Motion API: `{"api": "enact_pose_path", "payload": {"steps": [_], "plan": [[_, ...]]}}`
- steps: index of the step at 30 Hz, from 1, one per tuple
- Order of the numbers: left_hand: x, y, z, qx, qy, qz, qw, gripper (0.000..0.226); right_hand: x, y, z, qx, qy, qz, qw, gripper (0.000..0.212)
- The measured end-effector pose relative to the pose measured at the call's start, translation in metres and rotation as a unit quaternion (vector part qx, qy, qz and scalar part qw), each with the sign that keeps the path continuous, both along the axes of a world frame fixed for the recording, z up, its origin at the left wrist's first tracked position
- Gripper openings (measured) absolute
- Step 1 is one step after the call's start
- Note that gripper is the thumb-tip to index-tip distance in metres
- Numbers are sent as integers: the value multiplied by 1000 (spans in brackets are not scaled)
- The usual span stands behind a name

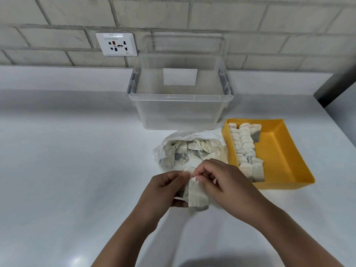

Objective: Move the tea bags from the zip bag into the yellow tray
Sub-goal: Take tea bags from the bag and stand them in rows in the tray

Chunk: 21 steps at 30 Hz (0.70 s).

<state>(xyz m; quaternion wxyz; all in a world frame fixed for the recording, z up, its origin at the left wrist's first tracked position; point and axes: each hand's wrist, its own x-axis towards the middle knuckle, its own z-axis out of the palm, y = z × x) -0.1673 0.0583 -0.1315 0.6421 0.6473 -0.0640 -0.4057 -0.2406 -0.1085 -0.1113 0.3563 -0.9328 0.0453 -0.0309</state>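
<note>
Two bare hands meet over the smooth white countertop (67, 151), pinching a small bunch of soft, crinkled off-white paper tea bags (196, 195) with dark contents showing at the lower ends. The left hand (165, 187) cups the bunch from the left; the right hand (225, 182) pinches its top edge with fingertips pressed together. Just behind them lies the crumpled clear plastic zip bag (192, 149), open and heaped with more tea bags. To its right, the rectangular yellow plastic tray (285, 151) holds neat rows of tea bags along its left wall. A transparent plastic storage box (179, 105) stands behind.
</note>
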Motion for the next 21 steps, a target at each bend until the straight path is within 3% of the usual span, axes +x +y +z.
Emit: {"api": "enact_pose_path", "payload": {"steps": [3,6,8,10,12,16,20,21], "plan": [[0,0,-1,0,15,5,1000,23,7,2,-6,-9,-3,-5,1000,8],[3,-1,-5,16,-24,46,999,13,20,6,-12,20,-16,-8,1000,4],[7,2,-8,69,-129,94,985,11,35,9,-21,56,-35,-24,998,4],[15,7,-11,165,-303,101,933,12,56,9,-38,55,-36,-55,996,9],[22,9,-12,199,-370,90,903,11,78,6,-54,22,-8,-75,997,18],[24,10,-13,186,-360,89,910,10,107,3,-72,-22,57,-68,996,35],[24,13,-15,177,-329,97,923,10,109,4,-74,-4,14,-82,997,6],[25,14,-15,176,-320,99,926,10,105,2,-73,5,3,-95,995,14]]}}
